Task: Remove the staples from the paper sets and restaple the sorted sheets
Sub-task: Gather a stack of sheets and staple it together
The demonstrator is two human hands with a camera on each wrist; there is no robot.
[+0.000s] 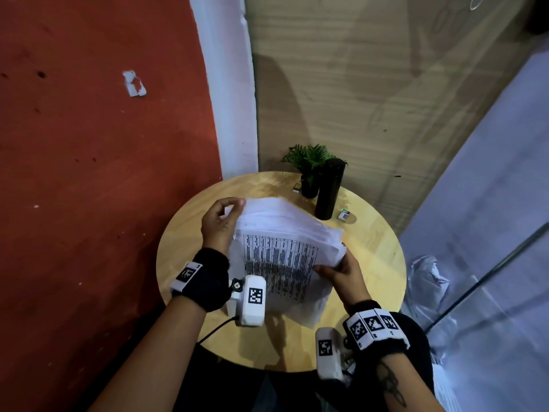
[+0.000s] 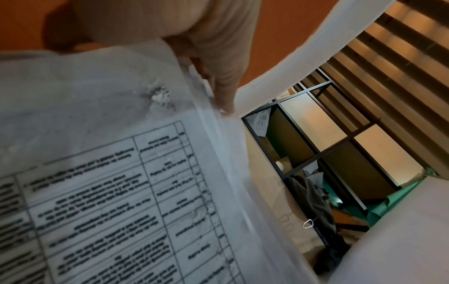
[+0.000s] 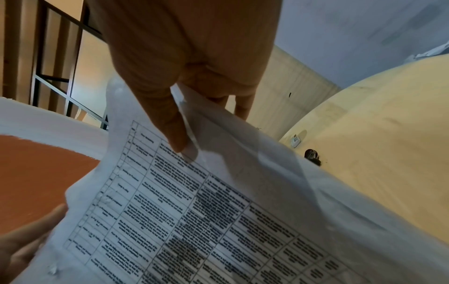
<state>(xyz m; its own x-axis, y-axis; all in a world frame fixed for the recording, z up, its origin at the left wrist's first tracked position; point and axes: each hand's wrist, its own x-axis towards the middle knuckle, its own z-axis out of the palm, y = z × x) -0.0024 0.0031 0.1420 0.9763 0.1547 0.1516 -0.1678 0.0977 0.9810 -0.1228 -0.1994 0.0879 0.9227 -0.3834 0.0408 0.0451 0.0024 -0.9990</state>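
Observation:
A thick set of white sheets [image 1: 285, 242] with a printed table is held tilted above the round wooden table [image 1: 371, 263]. My left hand [image 1: 221, 221] grips its top-left corner, fingers curled over the edge. In the left wrist view the sheets [image 2: 109, 173] show torn staple holes near that corner, with my fingers [image 2: 223, 92] on the edge. My right hand [image 1: 338, 269] pinches the right edge, lifting the upper sheets off a lower page. In the right wrist view the thumb [image 3: 170, 123] lies on the printed page [image 3: 194, 211] with upper sheets behind it. No stapler or staple remover is visible.
At the table's far side stand a small potted plant [image 1: 310, 168] and a tall black bottle [image 1: 329, 188]. A small box [image 1: 297, 187] lies left of the pot, another small box [image 1: 344, 215] right of the bottle. A red wall is left, a glass panel right.

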